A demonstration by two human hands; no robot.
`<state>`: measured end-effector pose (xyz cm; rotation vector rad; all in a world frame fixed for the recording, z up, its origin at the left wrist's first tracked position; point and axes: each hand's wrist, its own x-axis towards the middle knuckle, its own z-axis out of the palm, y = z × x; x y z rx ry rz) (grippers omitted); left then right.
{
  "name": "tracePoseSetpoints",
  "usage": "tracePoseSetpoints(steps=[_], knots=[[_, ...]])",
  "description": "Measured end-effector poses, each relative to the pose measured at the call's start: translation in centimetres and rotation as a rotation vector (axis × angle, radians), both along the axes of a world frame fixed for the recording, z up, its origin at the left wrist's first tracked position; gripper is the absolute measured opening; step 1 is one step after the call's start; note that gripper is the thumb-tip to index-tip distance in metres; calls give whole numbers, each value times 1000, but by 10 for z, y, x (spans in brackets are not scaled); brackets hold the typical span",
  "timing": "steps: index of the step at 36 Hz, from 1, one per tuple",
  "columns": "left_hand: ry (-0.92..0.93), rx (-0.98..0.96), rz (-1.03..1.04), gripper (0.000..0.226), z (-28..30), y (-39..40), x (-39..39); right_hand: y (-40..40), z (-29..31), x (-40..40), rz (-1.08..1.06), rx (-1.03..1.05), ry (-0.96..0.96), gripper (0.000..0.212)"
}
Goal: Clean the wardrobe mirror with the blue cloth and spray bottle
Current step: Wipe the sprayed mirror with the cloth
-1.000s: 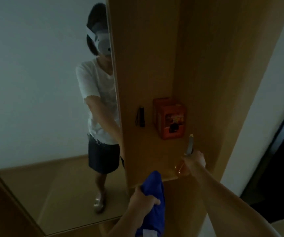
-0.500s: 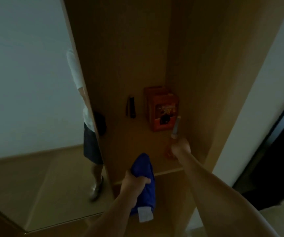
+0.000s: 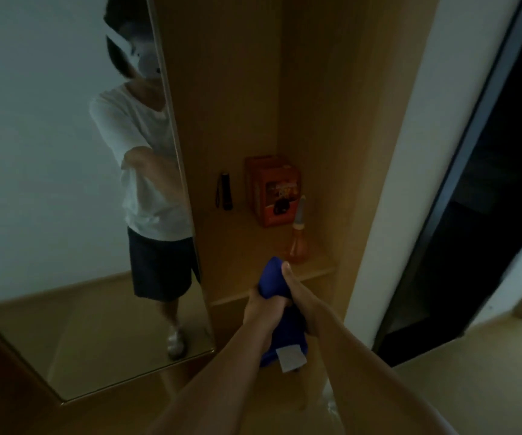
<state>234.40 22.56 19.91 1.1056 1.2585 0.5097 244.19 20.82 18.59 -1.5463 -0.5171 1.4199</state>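
The blue cloth is being held bunched between both hands, its white tag hanging below the wrists. The left hand is wrapping its grip around the cloth's middle; the right hand is closing on the same bundle from the other side, thumb lying along the upper fold. Neither grip is holding anything else.

The spray bottle is standing upright on the wardrobe shelf, just beyond the right-hand grip and apart from it (no contact showing). The mirror is hanging on the open door to the left of the left-hand grip, reflecting the person.

Judgement: the step in hand is readying the cloth for wiping. To do it well, the cloth should be folded into a flat pad rather than left as a wad, with the tag tucked away from the glass so it is not dragging. One grip alone should then be carrying it.

Further behind the bottle, an orange box and a small dark torch-like item are standing at the shelf's rear.
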Motion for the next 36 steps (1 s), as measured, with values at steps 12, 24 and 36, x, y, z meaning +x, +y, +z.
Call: tracePoseSetpoints(steps=[12, 24, 36], knots=[[-182, 31, -50, 52, 69, -43, -81, -44, 71, -94, 29, 116, 76, 73], [-141, 616, 123, 38, 173, -23, -157, -2, 190, -160, -129, 520, -470, 37], [-59, 1189, 648, 11, 288, 41, -298, 17, 356, -204, -245, 910, -1092, 48]])
